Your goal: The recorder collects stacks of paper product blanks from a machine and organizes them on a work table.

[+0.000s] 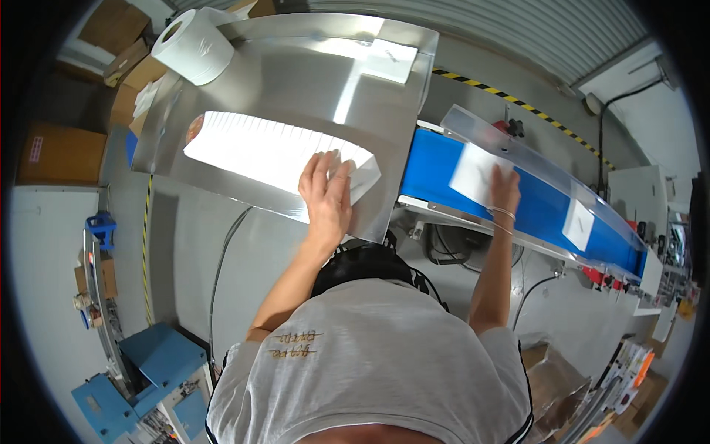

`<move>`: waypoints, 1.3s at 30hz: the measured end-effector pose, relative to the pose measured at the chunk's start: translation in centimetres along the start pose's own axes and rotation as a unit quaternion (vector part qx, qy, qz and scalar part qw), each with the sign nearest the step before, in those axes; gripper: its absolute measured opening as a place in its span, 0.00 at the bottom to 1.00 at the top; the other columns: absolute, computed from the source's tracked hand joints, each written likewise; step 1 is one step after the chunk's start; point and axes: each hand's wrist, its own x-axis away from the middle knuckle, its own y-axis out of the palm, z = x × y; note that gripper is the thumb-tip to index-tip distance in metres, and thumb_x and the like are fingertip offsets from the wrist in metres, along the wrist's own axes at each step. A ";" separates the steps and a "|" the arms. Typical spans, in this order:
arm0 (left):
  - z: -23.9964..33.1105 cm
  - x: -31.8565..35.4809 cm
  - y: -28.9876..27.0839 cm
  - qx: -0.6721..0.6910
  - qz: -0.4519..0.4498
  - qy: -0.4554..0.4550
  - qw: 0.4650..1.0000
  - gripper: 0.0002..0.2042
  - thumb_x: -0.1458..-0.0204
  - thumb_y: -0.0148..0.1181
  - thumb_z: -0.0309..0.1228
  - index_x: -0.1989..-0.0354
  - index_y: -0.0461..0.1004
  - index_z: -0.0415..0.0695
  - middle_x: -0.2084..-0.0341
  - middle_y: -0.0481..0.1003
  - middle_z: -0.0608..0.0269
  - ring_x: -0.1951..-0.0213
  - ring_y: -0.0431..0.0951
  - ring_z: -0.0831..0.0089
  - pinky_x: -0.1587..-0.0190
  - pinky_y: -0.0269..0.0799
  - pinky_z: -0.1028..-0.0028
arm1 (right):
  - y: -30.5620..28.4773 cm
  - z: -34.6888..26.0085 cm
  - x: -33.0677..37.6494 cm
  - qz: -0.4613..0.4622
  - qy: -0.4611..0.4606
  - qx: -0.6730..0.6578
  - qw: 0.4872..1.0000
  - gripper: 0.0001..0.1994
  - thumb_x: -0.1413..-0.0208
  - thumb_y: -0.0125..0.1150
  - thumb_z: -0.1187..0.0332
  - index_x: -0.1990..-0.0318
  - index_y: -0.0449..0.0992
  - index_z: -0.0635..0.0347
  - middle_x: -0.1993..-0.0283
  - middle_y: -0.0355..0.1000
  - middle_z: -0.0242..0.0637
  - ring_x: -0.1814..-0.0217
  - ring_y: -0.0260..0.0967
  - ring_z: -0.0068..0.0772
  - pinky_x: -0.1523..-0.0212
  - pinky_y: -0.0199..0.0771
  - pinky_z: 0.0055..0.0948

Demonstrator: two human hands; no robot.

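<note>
A long row of flat white packets [251, 148] stands packed together on the shiny metal table [296, 70]. My left hand [325, 189] is at the row's right end, its fingers bent over the packets and pressed close to them. On the blue conveyor belt [433, 159], my right hand [504, 189] has its fingers on the right part of a white packet [472, 170]; both are slightly blurred. Further along the belt lies another white packet [578, 224] with a small dark mark. A round reddish piece [195, 128] sits against the row's left end.
A white roll [196, 52] wrapped in film stands at the table's far left corner. A white sheet [390, 61] lies at its far right. A clear guard [532, 152] runs along the belt's far side. Cardboard boxes [59, 152] are at the left, and a cable [222, 274] crosses the floor.
</note>
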 end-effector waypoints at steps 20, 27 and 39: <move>-1.5 -0.3 -0.6 -0.001 -0.029 0.001 1.000 0.18 0.53 0.58 0.19 0.51 0.73 0.42 0.43 0.63 0.49 0.40 0.58 0.46 0.41 0.54 0.53 | 4.8 -7.2 5.0 -0.150 -0.140 -0.255 0.945 0.18 0.42 0.59 0.56 0.60 0.70 0.66 0.65 0.71 0.42 0.65 0.70 0.32 0.61 0.71 0.30; -1.6 -0.3 -0.4 0.025 -0.014 0.006 1.000 0.16 0.57 0.57 0.15 0.58 0.77 0.41 0.45 0.65 0.52 0.41 0.59 0.47 0.41 0.54 0.53 | -0.5 -5.2 4.6 0.300 -0.163 0.292 0.893 0.23 0.51 0.66 0.58 0.51 0.71 0.61 0.52 0.71 0.49 0.52 0.68 0.49 0.51 0.69 0.39; -1.7 -1.0 -1.8 0.048 -0.065 0.010 0.997 0.17 0.56 0.60 0.21 0.54 0.74 0.44 0.38 0.55 0.44 0.36 0.49 0.39 0.39 0.47 0.48 | 5.7 -16.7 9.7 -0.404 -0.440 -0.178 0.782 0.17 0.51 0.67 0.67 0.54 0.72 0.60 0.42 0.63 0.37 0.43 0.62 0.29 0.46 0.65 0.27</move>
